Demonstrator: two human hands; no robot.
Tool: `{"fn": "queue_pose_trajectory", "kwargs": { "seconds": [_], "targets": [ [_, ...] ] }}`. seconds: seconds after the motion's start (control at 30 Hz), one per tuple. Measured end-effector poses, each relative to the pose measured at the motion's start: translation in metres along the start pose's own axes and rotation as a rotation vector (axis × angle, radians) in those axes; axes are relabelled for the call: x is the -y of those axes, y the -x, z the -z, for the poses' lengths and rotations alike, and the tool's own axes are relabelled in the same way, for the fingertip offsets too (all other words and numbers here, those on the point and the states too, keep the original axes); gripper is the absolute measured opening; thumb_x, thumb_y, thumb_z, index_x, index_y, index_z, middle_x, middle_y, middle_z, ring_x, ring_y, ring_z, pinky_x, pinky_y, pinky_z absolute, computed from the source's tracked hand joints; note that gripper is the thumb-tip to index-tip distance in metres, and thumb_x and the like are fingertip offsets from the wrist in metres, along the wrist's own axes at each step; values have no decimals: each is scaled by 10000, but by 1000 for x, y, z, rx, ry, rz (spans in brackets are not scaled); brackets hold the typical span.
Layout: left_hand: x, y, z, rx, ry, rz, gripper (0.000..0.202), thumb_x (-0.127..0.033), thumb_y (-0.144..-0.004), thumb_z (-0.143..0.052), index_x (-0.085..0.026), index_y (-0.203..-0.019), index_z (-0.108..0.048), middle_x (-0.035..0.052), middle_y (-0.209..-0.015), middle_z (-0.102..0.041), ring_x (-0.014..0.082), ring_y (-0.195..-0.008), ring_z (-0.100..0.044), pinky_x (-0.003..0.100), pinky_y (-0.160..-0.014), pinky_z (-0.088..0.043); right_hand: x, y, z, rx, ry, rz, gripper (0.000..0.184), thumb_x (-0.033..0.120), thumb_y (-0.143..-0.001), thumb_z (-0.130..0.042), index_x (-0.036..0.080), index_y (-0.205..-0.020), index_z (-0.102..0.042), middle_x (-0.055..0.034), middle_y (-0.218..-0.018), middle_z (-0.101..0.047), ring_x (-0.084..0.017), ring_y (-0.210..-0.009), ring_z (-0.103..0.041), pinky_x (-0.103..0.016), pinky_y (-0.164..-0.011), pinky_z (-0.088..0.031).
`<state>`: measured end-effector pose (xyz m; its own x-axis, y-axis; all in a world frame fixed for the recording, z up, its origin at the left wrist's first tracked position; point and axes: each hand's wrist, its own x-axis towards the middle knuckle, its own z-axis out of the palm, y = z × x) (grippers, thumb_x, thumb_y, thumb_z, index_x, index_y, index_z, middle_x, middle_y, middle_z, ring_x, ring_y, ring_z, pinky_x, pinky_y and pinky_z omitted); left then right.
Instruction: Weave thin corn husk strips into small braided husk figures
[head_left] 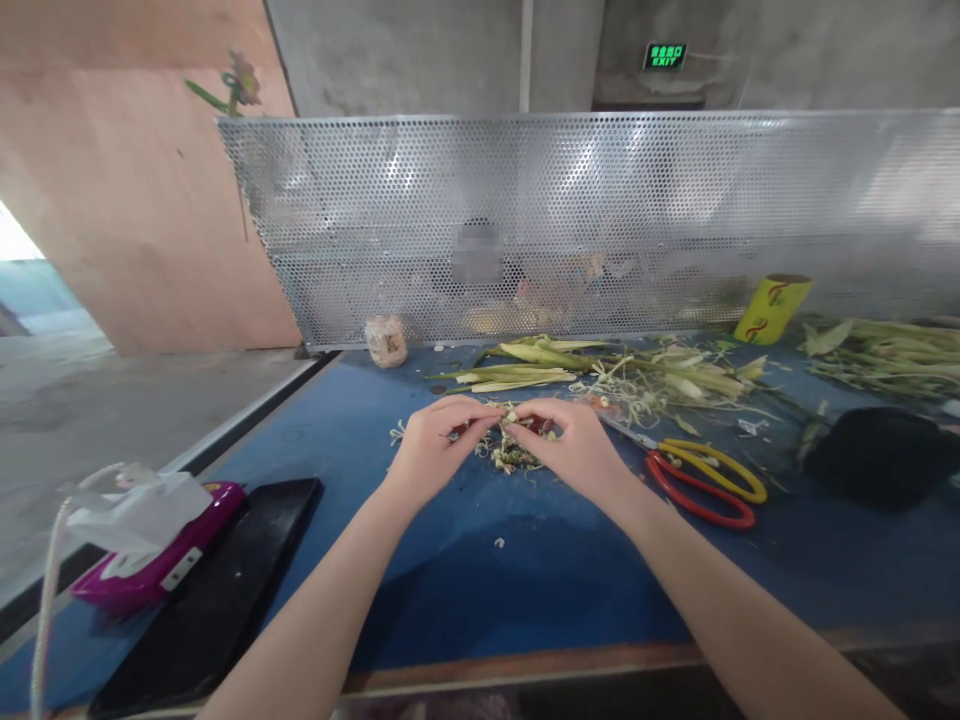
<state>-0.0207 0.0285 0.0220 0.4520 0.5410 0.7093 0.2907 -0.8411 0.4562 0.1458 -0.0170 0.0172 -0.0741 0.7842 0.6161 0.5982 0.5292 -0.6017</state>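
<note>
Pinches pale scrap (511, 416) with left hand (439, 440) and right hand (574, 440), nearly fingertip to fingertip, over trimmings (514, 458) on blue worktop (495, 590). Has scissors (658, 456) beside right hand, long leaves (517, 377) farther back, jar (385, 341) by mesh screen (420, 200). Off left, has black slab (225, 585) beside purple power strip (169, 570); back right, yellow tube (772, 310).

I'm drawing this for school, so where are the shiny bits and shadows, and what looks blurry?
Head view: white glare on the perforated metal panel; head view: a dark shadow on the blue tabletop, below the left hand and right hand; head view: the black object at right looks soft-edged, and the plant piece lacks detail.
</note>
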Motion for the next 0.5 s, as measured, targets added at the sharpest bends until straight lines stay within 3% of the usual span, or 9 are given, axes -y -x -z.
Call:
{"fn": "queue_pose_trajectory", "kwargs": {
  "seconds": [0.3, 0.5],
  "targets": [
    [2, 4, -6, -28, 109, 113, 130, -215, -755, -543, -176, -779, -664, 32, -761, -642, 88, -605, -569, 191, -522, -471, 3, 2, -3, -37, 265, 87, 78, 199, -740, -549, 187, -735, -626, 1, -711, -656, -132, -664, -580, -287, -679, -406],
    [0, 2, -5, 1, 164, 176, 142, -248, -762, -540, -172, -788, -657, 33, -799, -638, 50, -461, -501, 188, -441, -451, 1, 4, -6, -121, 323, 130, 92, 225, -745, -544, 186, -732, -627, -18, -687, -651, -153, -660, -581, -305, -667, -411]
  ]
}}
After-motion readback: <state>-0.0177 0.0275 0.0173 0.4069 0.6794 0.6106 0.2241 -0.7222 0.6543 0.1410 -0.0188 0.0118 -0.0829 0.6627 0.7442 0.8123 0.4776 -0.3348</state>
